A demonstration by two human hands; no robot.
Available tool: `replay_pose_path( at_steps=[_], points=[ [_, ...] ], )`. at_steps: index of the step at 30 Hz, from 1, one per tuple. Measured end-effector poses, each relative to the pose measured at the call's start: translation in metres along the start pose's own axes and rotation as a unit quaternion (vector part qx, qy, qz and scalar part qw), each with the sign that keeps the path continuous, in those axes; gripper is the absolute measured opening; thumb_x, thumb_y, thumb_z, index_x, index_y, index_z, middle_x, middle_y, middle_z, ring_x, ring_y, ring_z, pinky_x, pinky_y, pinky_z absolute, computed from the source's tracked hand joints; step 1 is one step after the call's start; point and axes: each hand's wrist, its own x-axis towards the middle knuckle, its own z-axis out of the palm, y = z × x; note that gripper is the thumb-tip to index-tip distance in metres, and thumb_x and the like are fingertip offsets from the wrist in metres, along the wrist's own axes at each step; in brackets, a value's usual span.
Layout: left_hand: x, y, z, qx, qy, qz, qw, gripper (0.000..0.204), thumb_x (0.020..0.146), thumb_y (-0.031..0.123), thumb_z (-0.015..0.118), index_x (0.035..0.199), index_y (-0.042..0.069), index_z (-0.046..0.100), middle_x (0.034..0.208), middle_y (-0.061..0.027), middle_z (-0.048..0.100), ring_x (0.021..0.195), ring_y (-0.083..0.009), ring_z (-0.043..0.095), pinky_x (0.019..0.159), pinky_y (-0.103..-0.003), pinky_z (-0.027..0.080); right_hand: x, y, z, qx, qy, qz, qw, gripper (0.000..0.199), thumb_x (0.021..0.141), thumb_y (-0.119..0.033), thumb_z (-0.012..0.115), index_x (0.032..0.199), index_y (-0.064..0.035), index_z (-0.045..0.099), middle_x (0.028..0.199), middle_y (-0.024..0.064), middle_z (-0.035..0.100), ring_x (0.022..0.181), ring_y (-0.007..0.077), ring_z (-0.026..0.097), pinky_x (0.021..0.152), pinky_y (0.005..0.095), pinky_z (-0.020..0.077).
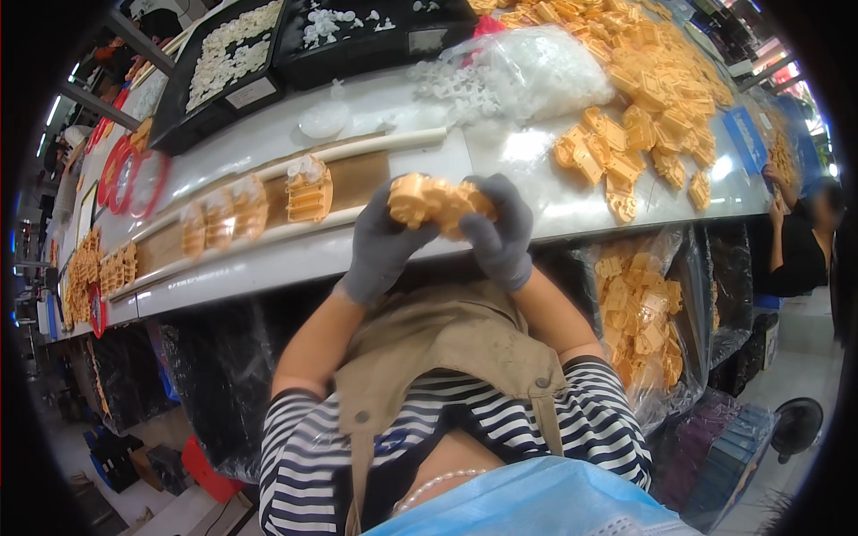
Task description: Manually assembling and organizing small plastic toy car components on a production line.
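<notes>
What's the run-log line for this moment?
left hand: gripping orange plastic | right hand: likewise | brown strip: orange parts with white pieces

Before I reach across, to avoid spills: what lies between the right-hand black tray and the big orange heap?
In the head view, mainly a clear plastic bag, with small white parts toward its left.

With twelve o'clock straight ahead of the person, I see both arms bent at the elbow. The bare left forearm [315, 344] slants toward one o'clock, the bare right forearm [556, 311] toward eleven. The grey-gloved left hand [377, 248] and right hand [505, 237] face each other near twelve, slightly apart, each curled in a grip, palms turned inward.
</notes>
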Motion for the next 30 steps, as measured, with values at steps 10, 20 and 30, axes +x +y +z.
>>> replay_pose_path(
  at_steps=[10, 20, 30],
  points=[
    [0.016, 0.004, -0.002, -0.011, -0.053, -0.041, 0.998, 0.060, 0.082, 0.001, 0.065, 0.135, 0.003, 0.038, 0.121, -0.0091, 0.053, 0.110, -0.0167, 0.053, 0.096, -0.030, 0.043, 0.034, 0.037, -0.052, -0.167, -0.025, 0.026, 0.985, 0.051, 0.076, -0.016, 0.075, 0.119, -0.0013, 0.053, 0.105, 0.0134, 0.063, 0.083, 0.0173, 0.061, 0.067, 0.0285, 0.0500],
    [-0.018, 0.016, -0.080, 0.531, 0.193, 0.232, 0.792, 0.030, 0.081, 0.011, 0.065, 0.110, 0.008, 0.059, 0.109, -0.0133, 0.061, 0.098, -0.0302, 0.061, 0.082, -0.036, 0.050, 0.197, 0.215, -0.343, -0.194, 0.310, 0.241, 0.899, 0.043, 0.078, -0.038, 0.073, 0.088, 0.0027, 0.064, 0.076, 0.0099, 0.065, 0.055, 0.0155, 0.059, 0.045, 0.0274, 0.0456],
    [0.024, 0.001, -0.151, 0.566, 0.175, 0.038, 0.805, 0.075, 0.075, 0.027, 0.073, 0.138, 0.008, 0.036, 0.122, -0.0194, 0.052, 0.105, -0.0312, 0.056, 0.091, -0.037, 0.046, 0.165, 0.194, -0.315, -0.560, 0.290, 0.024, 0.775, 0.047, 0.077, -0.043, 0.067, 0.109, -0.0082, 0.065, 0.099, 0.0198, 0.065, 0.096, 0.0280, 0.061, 0.086, 0.0369, 0.0450]
  ],
)
